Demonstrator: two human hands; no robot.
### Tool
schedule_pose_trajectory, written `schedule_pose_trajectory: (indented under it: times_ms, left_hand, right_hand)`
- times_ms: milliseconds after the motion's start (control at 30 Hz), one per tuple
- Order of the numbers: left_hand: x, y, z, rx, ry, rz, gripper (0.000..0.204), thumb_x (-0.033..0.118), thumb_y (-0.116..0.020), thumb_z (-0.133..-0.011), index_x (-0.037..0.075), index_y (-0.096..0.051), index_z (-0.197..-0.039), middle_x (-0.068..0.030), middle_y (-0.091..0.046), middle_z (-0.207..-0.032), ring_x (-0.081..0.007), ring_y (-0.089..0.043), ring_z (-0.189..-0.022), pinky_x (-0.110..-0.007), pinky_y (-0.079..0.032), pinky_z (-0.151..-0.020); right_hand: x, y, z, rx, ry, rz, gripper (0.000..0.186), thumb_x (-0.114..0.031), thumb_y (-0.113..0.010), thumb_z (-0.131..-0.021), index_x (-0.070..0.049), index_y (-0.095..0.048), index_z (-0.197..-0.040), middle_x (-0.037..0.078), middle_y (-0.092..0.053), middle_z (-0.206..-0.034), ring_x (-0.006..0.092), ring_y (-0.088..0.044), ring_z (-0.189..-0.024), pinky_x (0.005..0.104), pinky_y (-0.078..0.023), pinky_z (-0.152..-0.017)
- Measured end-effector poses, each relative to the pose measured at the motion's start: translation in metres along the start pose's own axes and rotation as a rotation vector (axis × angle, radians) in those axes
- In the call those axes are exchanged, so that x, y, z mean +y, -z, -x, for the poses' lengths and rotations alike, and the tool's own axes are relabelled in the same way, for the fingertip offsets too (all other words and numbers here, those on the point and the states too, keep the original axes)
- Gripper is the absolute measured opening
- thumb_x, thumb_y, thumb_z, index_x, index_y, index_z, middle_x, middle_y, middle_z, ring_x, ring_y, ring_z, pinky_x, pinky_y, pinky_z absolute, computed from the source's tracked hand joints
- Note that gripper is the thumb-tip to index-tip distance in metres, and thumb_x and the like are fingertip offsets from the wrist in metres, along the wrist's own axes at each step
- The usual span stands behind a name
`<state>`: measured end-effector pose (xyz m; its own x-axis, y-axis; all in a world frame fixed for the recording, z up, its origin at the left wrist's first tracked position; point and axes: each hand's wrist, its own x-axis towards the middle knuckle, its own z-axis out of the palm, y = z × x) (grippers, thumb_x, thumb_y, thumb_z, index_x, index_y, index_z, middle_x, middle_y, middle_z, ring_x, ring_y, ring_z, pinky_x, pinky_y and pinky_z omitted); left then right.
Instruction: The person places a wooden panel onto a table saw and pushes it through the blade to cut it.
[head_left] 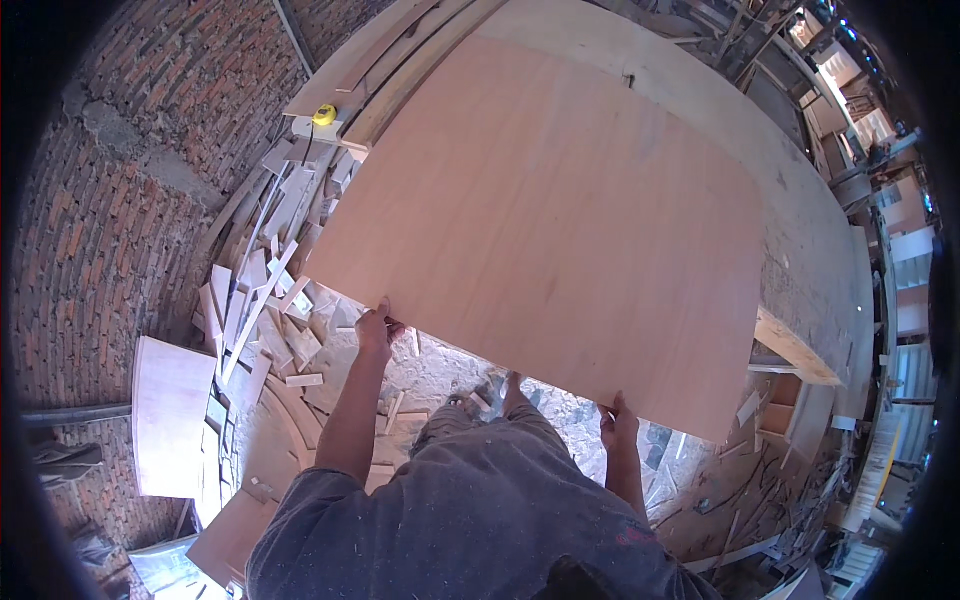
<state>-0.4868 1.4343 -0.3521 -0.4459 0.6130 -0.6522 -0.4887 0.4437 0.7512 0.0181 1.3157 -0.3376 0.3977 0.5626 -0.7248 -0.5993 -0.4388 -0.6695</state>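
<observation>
Arms (347, 420) reach forward, apart — left grip (377, 328) and right grip (620, 427) pinching, thumbs (386, 303) uppermost.

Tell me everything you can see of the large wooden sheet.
The sheet is a broad, flat, roughly rectangular panel, reddish-tan with faint grain, plywood by its look, thin at the near edge. Its far part overlies the paler table; the near edge juts out past it. The left hand grips that edge toward its left corner, the right hand toward its right, thumbs on top.
</observation>
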Motion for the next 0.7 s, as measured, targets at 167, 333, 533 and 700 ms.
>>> schedule_pose_trajectory:
  times_ms: [167, 333, 533, 700]
  left_hand:
    - [-0.004, 0.002, 0.000, -0.022, -0.004, 0.033, 0.030, 0.033, -0.064, -0.094, 0.004, -0.056, -0.090, -0.0087, -0.064, -0.073, -0.0179, -0.063, -0.056, -0.029, -0.053, -0.049]
    - [-0.005, 0.000, -0.001, -0.006, 0.009, 0.024, 0.031, 0.034, -0.064, -0.093, 0.004, -0.057, -0.088, -0.0075, -0.063, -0.071, -0.0173, -0.063, -0.056, -0.028, -0.052, -0.049]
    - [-0.008, 0.003, -0.006, -0.018, -0.013, 0.043, 0.029, 0.032, -0.062, -0.095, 0.005, -0.058, -0.086, -0.0066, -0.062, -0.070, -0.0166, -0.061, -0.053, -0.028, -0.051, -0.048]
    - [-0.008, 0.006, 0.039, -0.181, -0.029, 0.101, 0.031, 0.035, -0.060, -0.096, 0.006, -0.059, -0.085, -0.0063, -0.061, -0.068, -0.0157, -0.058, -0.054, -0.027, -0.050, -0.049]
  right_hand:
    - [0.002, 0.003, -0.002, 0.025, -0.017, 0.026, 0.038, -0.018, -0.061, -0.095, -0.006, -0.047, -0.127, 0.008, -0.061, -0.103, 0.0192, -0.063, -0.081, 0.0241, -0.040, -0.049]
    - [0.004, -0.005, 0.004, 0.087, 0.059, -0.074, 0.032, -0.025, -0.066, -0.093, -0.004, -0.057, -0.115, 0.008, -0.065, -0.093, 0.0225, -0.067, -0.078, 0.0190, -0.046, -0.044]
    - [0.008, -0.007, 0.008, 0.117, 0.041, -0.020, 0.033, -0.028, -0.067, -0.092, -0.006, -0.057, -0.114, 0.008, -0.065, -0.093, 0.0213, -0.066, -0.077, 0.0173, -0.044, -0.045]
    - [0.014, 0.045, 0.005, 0.117, 0.140, -0.016, 0.034, -0.030, -0.066, -0.092, -0.007, -0.055, -0.115, 0.007, -0.063, -0.095, 0.0173, -0.062, -0.072, 0.0207, -0.045, -0.047]
